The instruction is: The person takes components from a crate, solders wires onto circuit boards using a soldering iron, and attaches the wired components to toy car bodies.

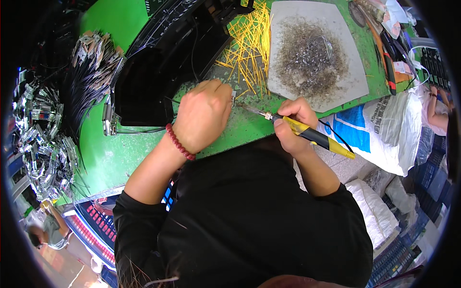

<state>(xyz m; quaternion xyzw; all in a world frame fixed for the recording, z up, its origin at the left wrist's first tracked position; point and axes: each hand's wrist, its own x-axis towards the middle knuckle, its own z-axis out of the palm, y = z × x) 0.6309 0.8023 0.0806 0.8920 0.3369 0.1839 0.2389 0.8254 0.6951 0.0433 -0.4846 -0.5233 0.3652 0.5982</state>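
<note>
My right hand (297, 126) grips a yellow-and-black soldering iron (307, 133), its metal tip pointing left. Close to that tip is my left hand (204, 113), a red bead bracelet at its wrist. The fingers of this hand are curled closed, with the back of the hand turned up. A tiny metallic bit shows at its fingertips, and a dark wire reaches the hand from the left; what the fingers pinch is mostly hidden. Just beyond the iron tip, thin yellow sticks or wires (252, 45) lie in a loose heap on the green table (254, 129).
A large black bin (158, 67) stands left of my left hand. Wire bundles (93, 62) and silvery connector parts (45, 139) pile up farther left. Right of the yellow heap lies a grey board (293, 14) with dark residue. Tools (389, 72) and a white sack (389, 129) are at the right.
</note>
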